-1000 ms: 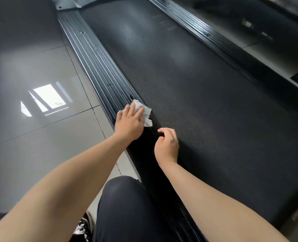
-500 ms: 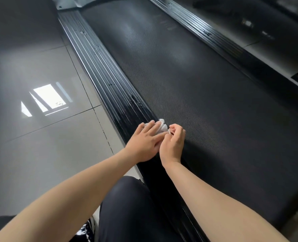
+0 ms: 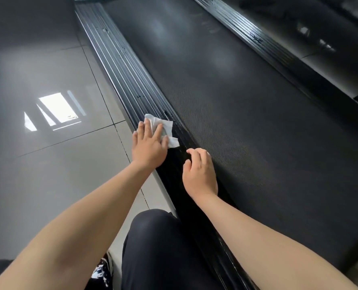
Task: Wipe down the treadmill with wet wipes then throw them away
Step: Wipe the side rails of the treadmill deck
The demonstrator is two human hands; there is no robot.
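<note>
Left hand (image 3: pixel 147 147), flat-fingered, pushed the white wet wipe (image 3: pixel 166 126) farther up the ribbed black rail (image 3: pixel 119 59); right hand (image 3: pixel 200 172) idled, loose, empty. Rail-wiping step; next: press onward.

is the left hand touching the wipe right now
Touching. The head view shows the left hand with straight fingers lying flat on the white wipe, pressing it onto the treadmill's ridged side rail.

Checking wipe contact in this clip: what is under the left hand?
The left hand lays straight fingers on a white wet wipe, spread on the treadmill's ribbed side rail. How far the wipe reaches beneath the palm is covered.
</note>
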